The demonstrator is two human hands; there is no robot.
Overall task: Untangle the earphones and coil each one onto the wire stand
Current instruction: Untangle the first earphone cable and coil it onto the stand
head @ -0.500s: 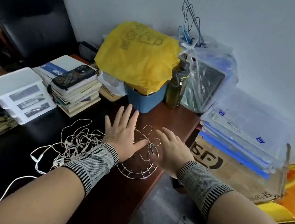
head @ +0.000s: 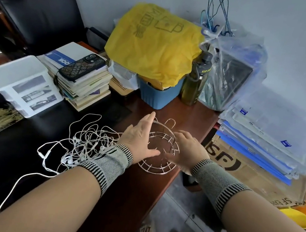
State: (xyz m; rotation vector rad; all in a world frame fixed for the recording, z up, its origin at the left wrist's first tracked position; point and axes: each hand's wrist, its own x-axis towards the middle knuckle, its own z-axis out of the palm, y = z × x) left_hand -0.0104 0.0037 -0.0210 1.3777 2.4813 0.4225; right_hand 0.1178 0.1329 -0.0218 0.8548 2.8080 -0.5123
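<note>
— Dark counter first: where's the tangle?
— White earphones lie lower left, just beside the left hand; it's nearer.
— And the grip?
— Both hands, the right hand too, cup the wire stand, centre frame, fingers relaxed.

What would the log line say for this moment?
left hand: on wire stand | right hand: on stand | earphones: tangled, none coiled

Wire stand: round chrome frame with hooked prongs, upright near the desk's edge. Earphones: white, one tangled heap at its 9 o'clock, just beside it.
</note>
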